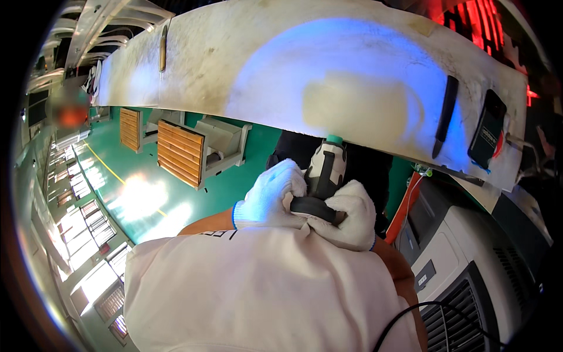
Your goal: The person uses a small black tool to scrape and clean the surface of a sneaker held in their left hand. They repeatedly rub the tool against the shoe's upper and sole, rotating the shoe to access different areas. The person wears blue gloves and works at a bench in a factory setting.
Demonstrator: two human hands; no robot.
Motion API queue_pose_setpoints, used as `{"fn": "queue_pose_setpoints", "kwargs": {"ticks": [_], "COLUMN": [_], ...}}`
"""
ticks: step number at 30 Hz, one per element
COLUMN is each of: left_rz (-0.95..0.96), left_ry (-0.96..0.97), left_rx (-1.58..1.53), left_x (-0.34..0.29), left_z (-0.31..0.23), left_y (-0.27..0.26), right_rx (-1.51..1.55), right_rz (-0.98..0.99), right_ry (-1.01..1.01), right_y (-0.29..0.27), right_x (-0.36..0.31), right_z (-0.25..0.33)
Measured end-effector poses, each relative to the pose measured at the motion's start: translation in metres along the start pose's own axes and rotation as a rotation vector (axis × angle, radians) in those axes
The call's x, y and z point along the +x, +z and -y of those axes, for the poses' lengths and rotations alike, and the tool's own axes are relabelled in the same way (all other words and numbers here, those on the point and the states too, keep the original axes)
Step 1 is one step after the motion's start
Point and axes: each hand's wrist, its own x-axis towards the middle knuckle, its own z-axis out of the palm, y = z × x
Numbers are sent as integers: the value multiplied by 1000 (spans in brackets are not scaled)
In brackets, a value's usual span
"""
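Note:
Both hands wear white knit gloves and meet close to my body, below the bench edge. My left hand (271, 196) is closed, its fingers bent around the left end of a dark curved band (314, 207). On the band's right end my right hand (353, 216) is closed too. Just beyond the band stands a beige-and-black object (326, 170) with a green tip, pointing away from me; its exact kind is unclear. Both hands are beside its lower part, and the fingertips are partly hidden.
A long pale bench (199, 76) spans ahead, lit by blue light. On its right lie a dark-handled knife (447, 114) and a black phone (488, 130); a slim tool (163, 50) is farther left. A grey-white machine (451, 240) stands right, wooden-slatted units (180, 154) left.

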Motion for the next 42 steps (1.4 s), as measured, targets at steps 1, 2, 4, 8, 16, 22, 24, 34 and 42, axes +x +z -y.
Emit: {"fn": "queue_pose_setpoints", "kwargs": {"ticks": [1,2,4,8,16,22,24,34,42], "left_rz": [6,16,64,111,145,98,79,101,-154], "left_ry": [-59,-115,-215,-288,-400,-536,-421,-156,567], "left_rx": [-5,-8,-8,11,-18,-77,-76,-398,53], "left_x": [-1,-1,-1,4,-1,-3,-2,-9,43], "left_z": [-2,-4,-7,-7,3,-7,-5,-17,-66], "left_y": [0,-2,-7,-14,-12,-13,-13,-5,-24], "right_rx": [22,11,-19,1,-76,-42,-177,207,95], "right_rz": [-5,44,136,169,93,-18,-31,217,108], "right_ry": [33,73,150,173,331,395,406,585,169], "right_y": [0,-1,-5,-4,-7,0,-1,-17,-48], "right_x": [4,6,6,12,15,-6,5,29,58], "right_z": [0,1,4,3,24,20,39,70,124]}}
